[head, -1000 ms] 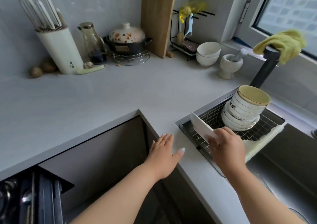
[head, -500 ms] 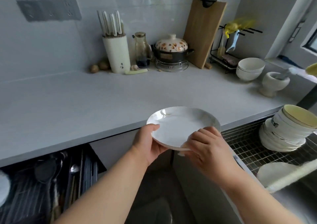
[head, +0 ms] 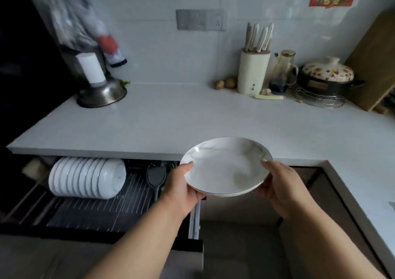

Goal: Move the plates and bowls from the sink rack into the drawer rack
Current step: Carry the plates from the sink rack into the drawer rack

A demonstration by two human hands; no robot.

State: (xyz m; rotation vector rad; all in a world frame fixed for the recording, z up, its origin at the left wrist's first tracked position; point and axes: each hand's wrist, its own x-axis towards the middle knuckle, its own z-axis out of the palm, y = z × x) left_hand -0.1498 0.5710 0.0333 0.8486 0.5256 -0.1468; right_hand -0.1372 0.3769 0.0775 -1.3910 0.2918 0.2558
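Both hands were on one white plate, held roughly level, face up, in front of the worktop edge. Left hand gripped the plate's left rim, thumb over the top, fingers underneath. Right hand gripped the right rim the same way. Plate had faint grey marbling and a thin dark rim line.

Drawer rack was pulled out below the worktop, lower left of the plate. A row of white bowls lay nested on their sides at the rack's left end, on the wire tines. A dark spatula sat just right of the bowls, partly behind the left hand. A few upright white plate edges showed at the rack's right end, under the left wrist. Held plate was above that right end, not touching the rack.

Back of the worktop: knife block, glass bottle, lidded pot, steel bowl. Sink rack was out of view.
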